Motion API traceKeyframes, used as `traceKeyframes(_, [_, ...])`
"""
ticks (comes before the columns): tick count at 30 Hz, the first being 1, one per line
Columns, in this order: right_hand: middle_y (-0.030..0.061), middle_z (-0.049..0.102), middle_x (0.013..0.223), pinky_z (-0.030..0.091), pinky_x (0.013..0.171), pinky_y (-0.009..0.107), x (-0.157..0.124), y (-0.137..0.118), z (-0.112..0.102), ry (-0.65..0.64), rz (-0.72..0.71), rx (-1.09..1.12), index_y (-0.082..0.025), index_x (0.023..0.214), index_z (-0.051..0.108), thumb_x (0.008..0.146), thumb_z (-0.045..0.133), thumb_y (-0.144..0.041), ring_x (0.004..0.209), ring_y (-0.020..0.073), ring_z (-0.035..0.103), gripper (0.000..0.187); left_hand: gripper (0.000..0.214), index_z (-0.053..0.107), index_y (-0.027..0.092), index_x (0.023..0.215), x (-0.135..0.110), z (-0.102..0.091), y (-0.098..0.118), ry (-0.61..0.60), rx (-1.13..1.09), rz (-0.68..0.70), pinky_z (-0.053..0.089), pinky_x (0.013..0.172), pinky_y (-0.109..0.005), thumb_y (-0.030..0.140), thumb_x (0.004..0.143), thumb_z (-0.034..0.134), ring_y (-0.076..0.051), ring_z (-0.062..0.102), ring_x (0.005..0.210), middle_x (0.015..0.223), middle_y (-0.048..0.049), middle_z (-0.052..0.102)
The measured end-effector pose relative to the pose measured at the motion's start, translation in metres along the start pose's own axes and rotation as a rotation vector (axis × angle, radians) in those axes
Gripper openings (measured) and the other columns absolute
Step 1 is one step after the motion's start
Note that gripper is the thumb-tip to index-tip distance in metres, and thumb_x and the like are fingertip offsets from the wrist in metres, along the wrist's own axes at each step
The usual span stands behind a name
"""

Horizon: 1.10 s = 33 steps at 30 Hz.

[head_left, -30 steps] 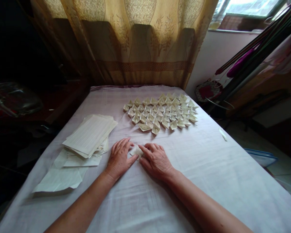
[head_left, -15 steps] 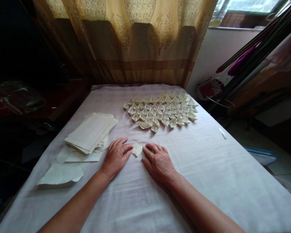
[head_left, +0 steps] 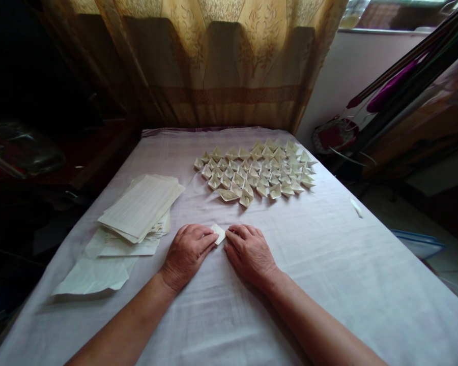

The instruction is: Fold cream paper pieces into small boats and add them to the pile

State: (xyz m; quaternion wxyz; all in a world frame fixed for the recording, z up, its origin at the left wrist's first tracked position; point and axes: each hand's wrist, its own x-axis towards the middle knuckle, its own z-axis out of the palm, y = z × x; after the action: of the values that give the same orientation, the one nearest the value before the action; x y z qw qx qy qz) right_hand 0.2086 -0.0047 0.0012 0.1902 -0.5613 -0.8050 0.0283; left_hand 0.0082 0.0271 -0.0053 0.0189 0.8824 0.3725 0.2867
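A small folded white paper piece (head_left: 218,233) lies on the cloth between my hands. My left hand (head_left: 187,252) has its fingers curled over the piece's left edge, pinching it. My right hand (head_left: 249,252) lies just to the right, fingertips bent and touching the piece's right edge. Beyond them, several finished folded paper shapes (head_left: 255,171) lie in a tight cluster.
A stack of lined paper sheets (head_left: 139,208) lies to the left on the white cloth-covered table (head_left: 328,284), with loose sheets (head_left: 91,274) under it. A paper scrap (head_left: 356,207) lies near the right edge. A patterned curtain (head_left: 221,61) hangs behind.
My left hand's fingers have curled onto the paper piece, and my right fingertips have closed in on it. The piece now lies partly under my left fingers.
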Motion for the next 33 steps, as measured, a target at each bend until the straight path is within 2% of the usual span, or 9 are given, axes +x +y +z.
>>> traceKeyframes(6, [0.0092,0.067,0.114,0.040,0.085,0.036,0.001,0.001,0.005,0.107,-0.045,0.011,-0.019,0.116,0.064,0.088,0.062,-0.022,0.099,0.0239,0.057,0.028,0.013,0.071,0.023,0.099,0.000,0.002,0.000,-0.014,-0.019,-0.011,0.047,0.081,-0.035,0.022,0.092,0.061,-0.019,0.062,0.089,0.095,-0.0029,0.072])
traceKeyframes(12, [0.0040,0.070,0.096,0.041,0.076,0.031,-0.001,-0.001,0.002,0.073,-0.138,0.068,-0.024,0.098,0.071,0.090,0.062,-0.021,0.086,0.0195,0.058,0.012,0.013,0.071,0.022,0.095,-0.005,-0.003,0.007,-0.059,-0.102,-0.038,0.048,0.080,-0.033,0.025,0.094,0.058,-0.018,0.063,0.085,0.089,-0.0029,0.071])
traceKeyframes(16, [0.0024,0.069,0.087,0.041,0.073,0.030,-0.005,0.000,0.000,0.065,-0.160,0.111,-0.025,0.093,0.072,0.092,0.060,-0.021,0.079,0.0179,0.057,0.012,0.015,0.070,0.022,0.093,-0.009,-0.008,0.011,-0.090,-0.136,-0.059,0.048,0.076,-0.031,0.027,0.095,0.056,-0.018,0.062,0.082,0.084,-0.0027,0.070])
traceKeyframes(23, [0.0037,0.067,0.085,0.041,0.075,0.029,-0.003,0.000,0.006,0.053,-0.079,0.175,-0.021,0.086,0.069,0.092,0.060,-0.023,0.079,0.0173,0.057,0.011,0.017,0.069,0.021,0.089,-0.011,-0.005,0.010,-0.100,-0.103,-0.145,0.047,0.077,-0.033,0.029,0.096,0.055,-0.019,0.060,0.081,0.083,-0.0025,0.069])
traceKeyframes(33, [0.0029,0.062,0.079,0.033,0.072,0.031,0.004,-0.014,0.003,0.025,0.130,0.137,-0.020,0.075,0.063,0.091,0.058,-0.022,0.077,0.0173,0.054,0.017,0.016,0.059,0.021,0.081,-0.004,-0.007,0.017,-0.150,0.124,-0.263,0.039,0.076,-0.036,0.029,0.094,0.056,-0.023,0.053,0.082,0.080,-0.0022,0.062])
